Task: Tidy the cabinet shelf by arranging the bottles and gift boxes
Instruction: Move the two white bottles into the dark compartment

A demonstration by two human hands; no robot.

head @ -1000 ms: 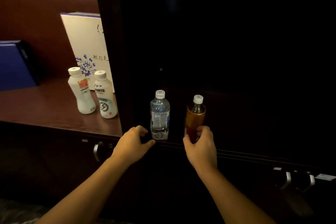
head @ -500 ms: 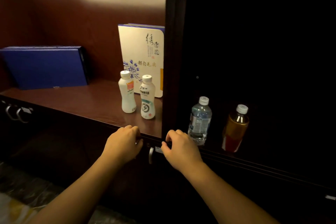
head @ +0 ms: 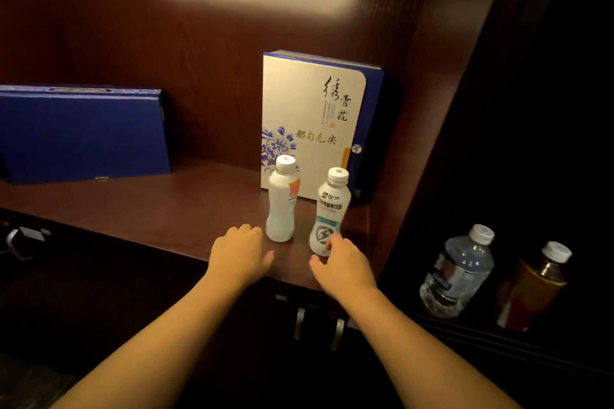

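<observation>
Touching right grip [head: 339, 264], seemingly: bottle [head: 329, 211]

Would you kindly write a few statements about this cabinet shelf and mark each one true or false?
1. Two white bottles stand upright before the white floral gift box. True.
2. The blue gift box lies on top of the floral box. False: it stands apart, further left.
3. The left hand is lifting a bottle. False: it is open beside one.
4. The water bottle and amber bottle sit in the dark right compartment. True.
</observation>
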